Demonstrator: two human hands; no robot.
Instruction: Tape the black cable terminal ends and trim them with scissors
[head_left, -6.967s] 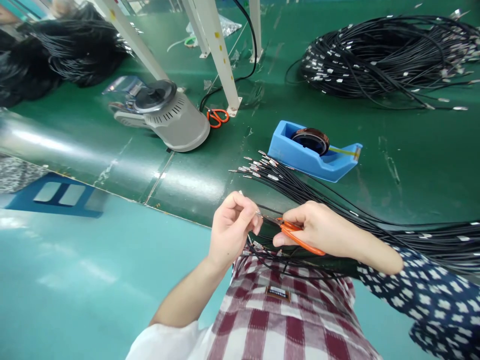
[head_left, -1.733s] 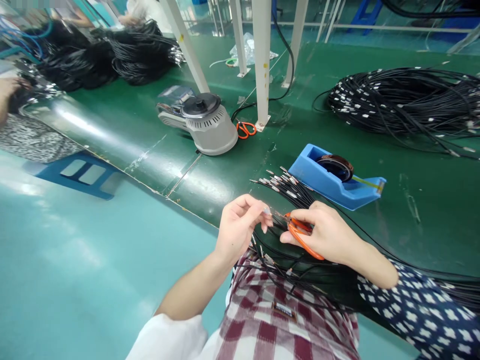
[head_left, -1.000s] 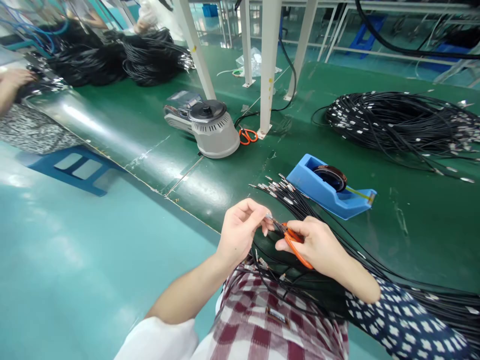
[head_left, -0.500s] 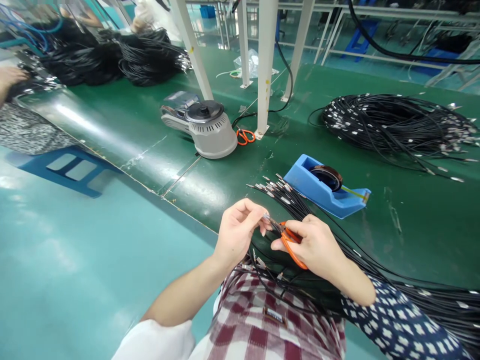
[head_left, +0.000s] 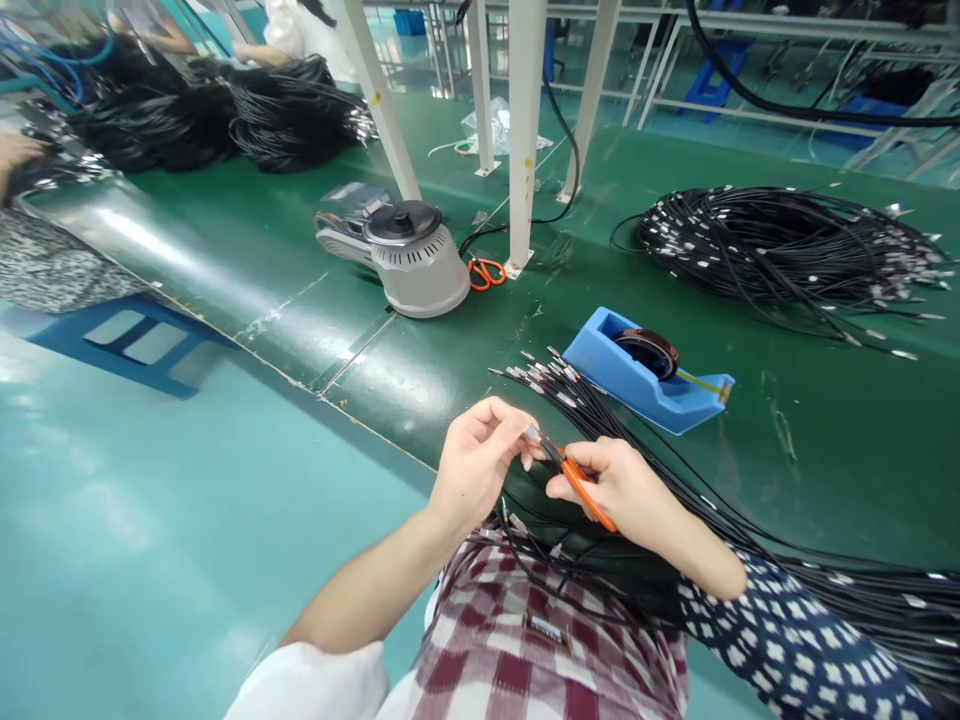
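My left hand [head_left: 484, 460] pinches the end of a black cable, where a small silvery tip [head_left: 532, 432] shows between thumb and fingers. Closed around orange-handled scissors [head_left: 587, 494], my right hand [head_left: 622, 495] keeps their blades pointed at that cable end. Whether the blades touch it, I cannot tell. Just beyond my hands, a bundle of black cables [head_left: 592, 405] with metal-tipped ends lies on the green table. More cable ends [head_left: 516, 522] rest over my checked apron, below the left hand.
A blue tape dispenser [head_left: 637, 385] stands past my right hand. Farther off are a grey round tape machine [head_left: 424, 265], a second orange scissors [head_left: 487, 273], white posts [head_left: 523, 150] and a large cable coil [head_left: 780, 245]. Another person's hand [head_left: 19, 150] is at the far left.
The scissors have turned in my right hand; their handles now look closer together. My left hand keeps its pinch in nearly the same place. The view has shifted slightly.
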